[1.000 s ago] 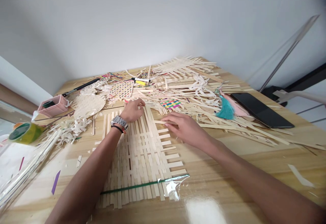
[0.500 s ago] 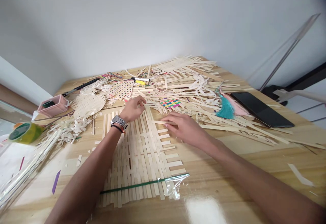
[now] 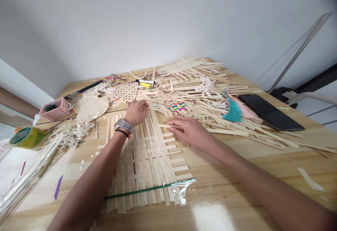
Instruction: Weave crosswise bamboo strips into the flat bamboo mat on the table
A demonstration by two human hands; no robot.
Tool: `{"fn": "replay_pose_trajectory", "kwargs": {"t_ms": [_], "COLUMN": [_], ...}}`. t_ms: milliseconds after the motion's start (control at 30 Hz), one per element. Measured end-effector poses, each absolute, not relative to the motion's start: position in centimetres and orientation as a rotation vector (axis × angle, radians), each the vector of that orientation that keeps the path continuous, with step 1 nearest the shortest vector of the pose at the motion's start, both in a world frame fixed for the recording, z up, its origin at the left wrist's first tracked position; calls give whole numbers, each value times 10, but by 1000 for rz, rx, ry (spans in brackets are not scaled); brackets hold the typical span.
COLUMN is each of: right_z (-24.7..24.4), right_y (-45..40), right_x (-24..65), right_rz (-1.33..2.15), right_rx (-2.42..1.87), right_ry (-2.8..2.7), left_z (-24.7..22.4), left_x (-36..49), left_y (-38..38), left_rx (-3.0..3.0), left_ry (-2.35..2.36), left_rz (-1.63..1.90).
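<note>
A partly woven mat of pale bamboo strips (image 3: 143, 168) lies on the table before me, its side ends sticking out unevenly. Over its far end, my left hand (image 3: 137, 111) is closed with curled fingers, and what they grip is hidden. My right hand (image 3: 189, 131) pinches a pale bamboo strip (image 3: 163, 126) between thumb and fingers. This strip reaches leftward across the lengthwise strips at the mat's far right. A green strip (image 3: 147, 189) crosses the near end of the mat, with clear tape (image 3: 181, 193) at its right.
Loose strips (image 3: 184, 87) and a small colourful woven piece (image 3: 177, 107) lie beyond the mat. On the right are a teal tassel (image 3: 233, 111) and a black phone (image 3: 271, 112). A pink box (image 3: 55, 110) and a tape roll (image 3: 26, 137) stand left.
My left hand has shifted slightly left and its fingers have curled in more. The right hand keeps its pinch on the strip, which has slid slightly left.
</note>
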State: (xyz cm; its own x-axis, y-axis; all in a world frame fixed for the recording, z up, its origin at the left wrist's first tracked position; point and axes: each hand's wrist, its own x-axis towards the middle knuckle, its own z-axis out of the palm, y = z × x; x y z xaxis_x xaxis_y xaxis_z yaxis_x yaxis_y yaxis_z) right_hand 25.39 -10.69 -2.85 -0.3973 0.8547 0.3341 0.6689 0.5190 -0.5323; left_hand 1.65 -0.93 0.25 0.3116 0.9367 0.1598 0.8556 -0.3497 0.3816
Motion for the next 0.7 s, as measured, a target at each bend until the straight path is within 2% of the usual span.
{"fn": "replay_pose_trajectory", "kwargs": {"t_ms": [700], "right_z": [-27], "right_y": [-108], "right_x": [253], "right_rz": [428], "right_rx": [-1245], "right_ry": [-2184], "left_z": [10], "left_x": [30], "left_y": [-25], "left_rx": [2607], "left_ry": [1674], "left_rz": [211]}}
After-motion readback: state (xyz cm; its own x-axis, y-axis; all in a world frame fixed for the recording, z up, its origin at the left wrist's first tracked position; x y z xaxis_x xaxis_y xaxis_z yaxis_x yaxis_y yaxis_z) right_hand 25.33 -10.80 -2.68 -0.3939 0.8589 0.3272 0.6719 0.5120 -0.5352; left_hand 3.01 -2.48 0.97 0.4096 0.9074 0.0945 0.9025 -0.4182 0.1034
